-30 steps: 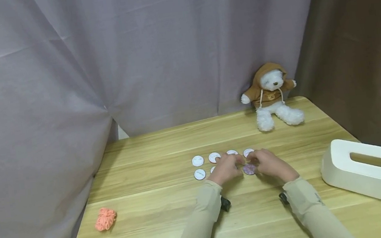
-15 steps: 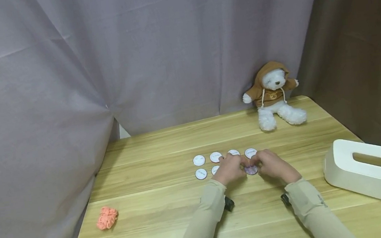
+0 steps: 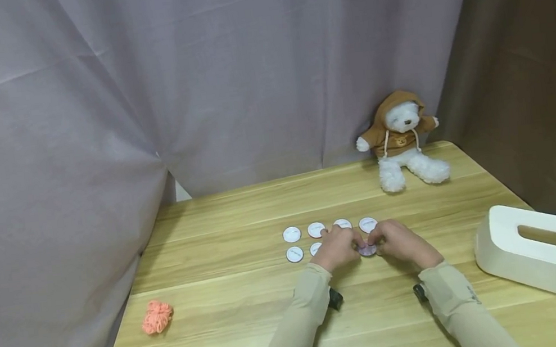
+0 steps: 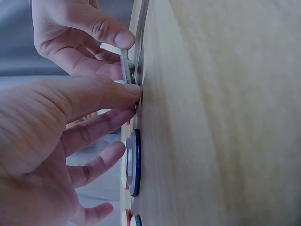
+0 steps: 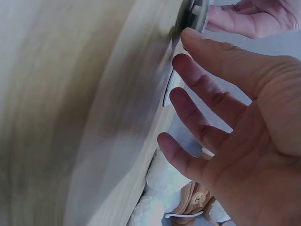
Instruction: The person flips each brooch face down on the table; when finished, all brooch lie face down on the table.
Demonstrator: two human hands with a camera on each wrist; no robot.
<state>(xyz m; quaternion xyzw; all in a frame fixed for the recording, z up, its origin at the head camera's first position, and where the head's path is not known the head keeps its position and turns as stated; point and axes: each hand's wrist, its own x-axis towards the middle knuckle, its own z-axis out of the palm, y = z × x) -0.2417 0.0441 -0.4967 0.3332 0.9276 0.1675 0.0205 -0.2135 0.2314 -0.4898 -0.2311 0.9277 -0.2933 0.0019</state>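
Note:
A round pin-back badge, purplish on the side seen from above, is held between the two hands over the front right of the badge group. In the left wrist view this badge stands tilted on edge, close over the table, its pin fitting showing. The left hand pinches one edge with thumb and index finger, other fingers spread. From the opposite side the right hand pinches it between thumb and fingers. Several white-backed badges, such as the left front badge, lie in two rows; the left hand partly covers some.
On the wooden table, a coral yarn bundle lies at the left. A white tissue box stands at the right. At the back right sits a white teddy bear in a brown hoodie. Grey curtain hangs behind.
Both hands have closed in on the purplish badge and now pinch it, their fingertips nearer each other. The badge looks more tilted than before. The head view has shifted slightly.

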